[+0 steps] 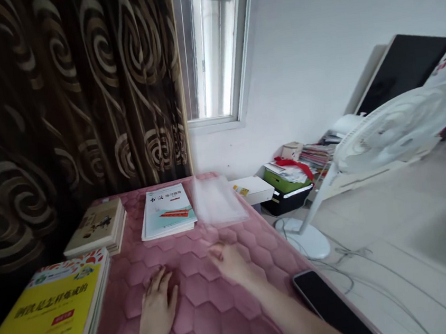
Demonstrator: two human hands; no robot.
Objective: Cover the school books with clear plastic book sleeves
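Observation:
My left hand [157, 307] lies palm down on the pink quilted-pattern tabletop [207, 317], fingers stretched out and nothing in them. To its right, my right hand [231, 262] is bent inward at the fingers and smeared by motion. Just beyond it is a blurred clear plastic sheet or sleeve [218, 202]; whether the fingers touch it I cannot make out. Beside the plastic, a pale blue-and-white workbook [169, 210] rests on a thin stack. Small beige books [97, 225] are piled further left. Nearest my left forearm is a stack topped by a yellow book [53, 312].
A black phone [329, 304] lies along the table's right edge. Past that edge stand a white fan [312, 221], cables on the floor, a white box [255, 189] and a dark bin of papers [287, 192]. A patterned curtain [92, 96] hangs behind the table.

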